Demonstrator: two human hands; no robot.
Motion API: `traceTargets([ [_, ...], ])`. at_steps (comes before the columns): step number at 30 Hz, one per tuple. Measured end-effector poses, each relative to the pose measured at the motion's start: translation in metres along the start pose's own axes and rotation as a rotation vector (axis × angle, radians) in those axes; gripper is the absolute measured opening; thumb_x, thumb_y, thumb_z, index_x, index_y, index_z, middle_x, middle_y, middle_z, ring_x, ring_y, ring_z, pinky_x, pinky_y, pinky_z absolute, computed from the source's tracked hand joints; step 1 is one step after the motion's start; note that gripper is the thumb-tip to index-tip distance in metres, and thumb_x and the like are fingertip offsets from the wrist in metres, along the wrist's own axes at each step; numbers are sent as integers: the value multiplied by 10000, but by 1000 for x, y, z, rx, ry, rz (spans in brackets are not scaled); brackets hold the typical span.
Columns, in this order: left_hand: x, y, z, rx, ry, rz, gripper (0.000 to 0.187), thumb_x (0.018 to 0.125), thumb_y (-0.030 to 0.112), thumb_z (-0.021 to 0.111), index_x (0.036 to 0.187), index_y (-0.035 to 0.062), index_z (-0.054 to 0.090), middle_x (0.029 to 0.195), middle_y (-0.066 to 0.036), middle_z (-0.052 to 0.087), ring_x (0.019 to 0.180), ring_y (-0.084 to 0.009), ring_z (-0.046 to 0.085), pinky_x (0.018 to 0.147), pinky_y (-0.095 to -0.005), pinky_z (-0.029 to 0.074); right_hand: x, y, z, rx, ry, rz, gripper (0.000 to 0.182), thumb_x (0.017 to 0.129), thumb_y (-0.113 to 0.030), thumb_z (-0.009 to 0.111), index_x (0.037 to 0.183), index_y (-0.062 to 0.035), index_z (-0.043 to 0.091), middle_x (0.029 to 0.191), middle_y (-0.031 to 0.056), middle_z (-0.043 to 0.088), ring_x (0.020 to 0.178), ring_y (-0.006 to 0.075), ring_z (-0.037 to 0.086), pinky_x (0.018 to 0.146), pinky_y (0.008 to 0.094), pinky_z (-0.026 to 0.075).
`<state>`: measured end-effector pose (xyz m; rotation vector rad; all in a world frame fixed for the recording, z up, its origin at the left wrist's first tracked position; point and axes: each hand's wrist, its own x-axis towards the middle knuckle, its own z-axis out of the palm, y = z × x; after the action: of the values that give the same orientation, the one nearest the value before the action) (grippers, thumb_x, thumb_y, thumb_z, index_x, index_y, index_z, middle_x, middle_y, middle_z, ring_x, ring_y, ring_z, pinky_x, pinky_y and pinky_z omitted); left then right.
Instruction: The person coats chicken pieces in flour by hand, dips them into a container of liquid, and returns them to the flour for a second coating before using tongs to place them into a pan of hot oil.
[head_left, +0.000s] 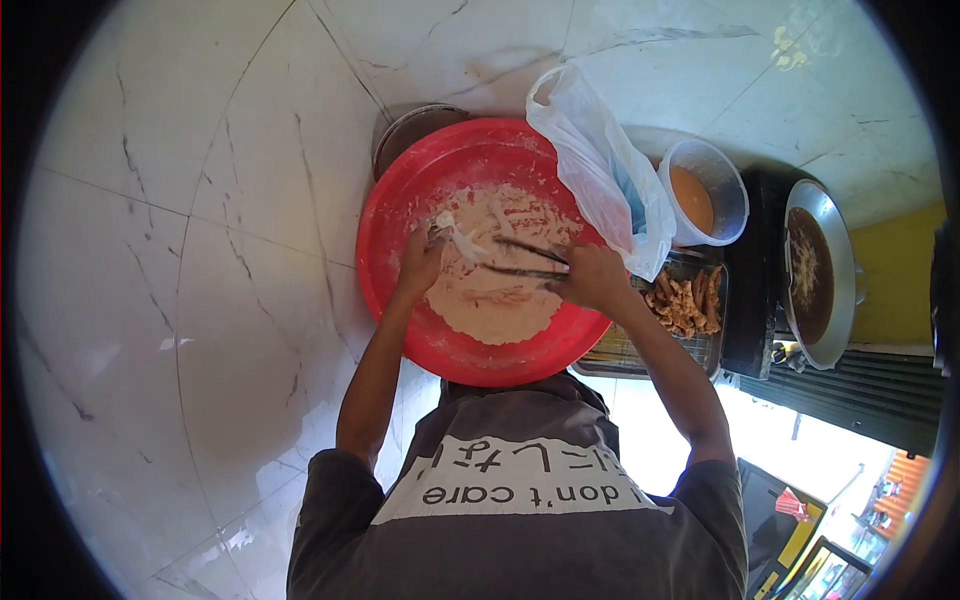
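A wide red basin [475, 368] with pale flour [495, 318] spread over its bottom stands in front of my body. Over the flour's left part is my left hand [421, 262], its fingers closed on a white, flour-coated piece [460, 240] whose kind I cannot make out. My right hand [592, 277] reaches over the basin's right side and grips dark tongs [530, 272]. The tongs' two arms stand apart and point left, with their tips over the flour near the coated piece.
A white plastic bag [605, 170] hangs over the basin's upper right rim. To the right are a tub [735, 195] of orange-brown liquid, fried pieces [690, 303] on a rack tray, and a wok [838, 330] of dark oil with food in it. Marbled tiles [250, 260] lie left.
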<state>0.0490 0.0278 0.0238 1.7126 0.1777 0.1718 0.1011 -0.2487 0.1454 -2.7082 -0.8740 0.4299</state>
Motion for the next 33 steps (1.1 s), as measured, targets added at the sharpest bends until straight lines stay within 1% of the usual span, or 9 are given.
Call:
traceTargets([
  [4, -3, 15, 6, 20, -87, 56, 318, 891, 38, 461, 1203, -24, 439, 1097, -82, 549, 1019, -137, 514, 905, -271, 400, 7, -2, 2, 53, -7, 6, 443, 636, -407, 720, 948, -105, 635, 803, 146, 626, 784, 317, 622, 673, 434, 493],
  [6, -5, 26, 10, -36, -130, 21, 415, 861, -46, 411, 1273, -33, 364, 1171, -120, 503, 1099, -171, 495, 935, -287, 379, 9, -7, -3, 28, -124, 68, 424, 649, -410, 711, 964, -135, 641, 804, 147, 625, 788, 318, 622, 681, 434, 495],
  [10, -5, 39, 13, -94, -129, 49, 447, 859, -53, 413, 1299, -26, 340, 1194, -115, 487, 1106, -170, 492, 936, -281, 378, 10, -9, -1, 97, -127, 67, 381, 668, -411, 696, 956, -164, 649, 807, 143, 626, 786, 318, 621, 682, 434, 494],
  [13, -4, 43, 14, -190, -88, 52, 422, 854, -53, 433, 1271, -25, 375, 1173, -106, 505, 1110, -165, 489, 923, -268, 385, 11, -6, -1, 91, -69, 69, 337, 681, -403, 682, 937, -187, 656, 803, 142, 625, 784, 319, 620, 684, 433, 495],
  [15, -4, 45, 13, -178, -142, -60, 390, 848, -48, 457, 1234, -22, 411, 1153, -99, 524, 1113, -161, 488, 915, -261, 392, 10, -3, -5, 63, -121, 43, 322, 691, -387, 672, 922, -164, 659, 788, 140, 628, 778, 316, 621, 681, 432, 495],
  [18, -2, 43, 17, -265, -178, -33, 365, 844, -43, 468, 1206, -21, 434, 1133, -92, 538, 1104, -152, 492, 905, -258, 397, 6, 1, -9, 40, -40, 13, 315, 689, -381, 671, 893, -141, 662, 773, 139, 633, 773, 313, 622, 680, 431, 495],
  [21, 3, 40, 23, -243, -249, 1, 368, 841, -42, 469, 1207, -28, 430, 1138, -92, 535, 1103, -153, 493, 904, -260, 401, 5, 5, -14, 21, -82, 40, 329, 683, -392, 678, 870, -122, 659, 774, 139, 637, 770, 316, 622, 682, 430, 494],
  [31, 17, 57, 47, -308, -347, -1, 381, 837, -35, 477, 1215, 4, 439, 1136, -93, 537, 1063, -136, 507, 894, -271, 408, -8, 24, -16, 18, -31, 130, 370, 669, -406, 696, 794, -62, 641, 733, 156, 629, 748, 335, 618, 682, 432, 487],
  [33, 21, 64, 50, -233, -359, -150, 373, 848, -5, 486, 1218, -1, 435, 1112, -78, 545, 1027, -133, 518, 860, -265, 417, -14, 22, -29, 20, -45, 162, 351, 670, -400, 694, 800, -76, 654, 720, 160, 625, 744, 336, 618, 684, 435, 486],
])
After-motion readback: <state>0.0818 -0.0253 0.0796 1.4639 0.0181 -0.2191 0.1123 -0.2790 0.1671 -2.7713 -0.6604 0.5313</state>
